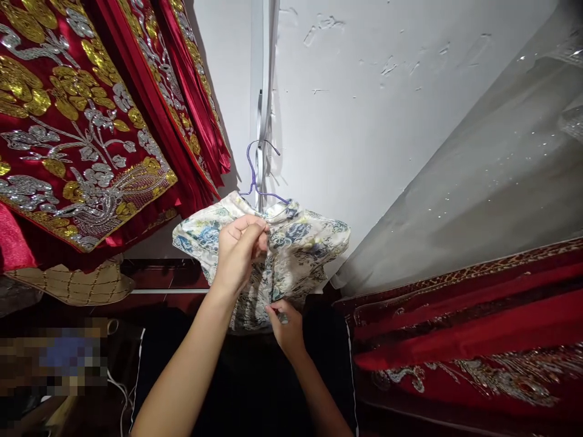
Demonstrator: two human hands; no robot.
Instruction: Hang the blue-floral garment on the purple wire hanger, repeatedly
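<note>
A short-sleeved floral shirt (310,243) in white, blue and yellow hangs on a purple wire hanger (254,170). The hanger's hook sits at the vertical metal strip on the wall. My left hand (239,249) is closed in a pinch on the shirt's front, just below the collar. Lower down the front opening, my right hand (288,328) pinches the shirt's fabric between thumb and fingers. A dark line runs down the front between both hands; whether it is a zipper or a buttoned edge, I cannot tell.
Red garments with gold and silver sequins (100,139) hang at the left. A sheer glittery gown (478,182) hangs at the right, above red embroidered fabric (455,340). Behind the shirt is a white wall (355,121). A white cable (121,388) lies at lower left.
</note>
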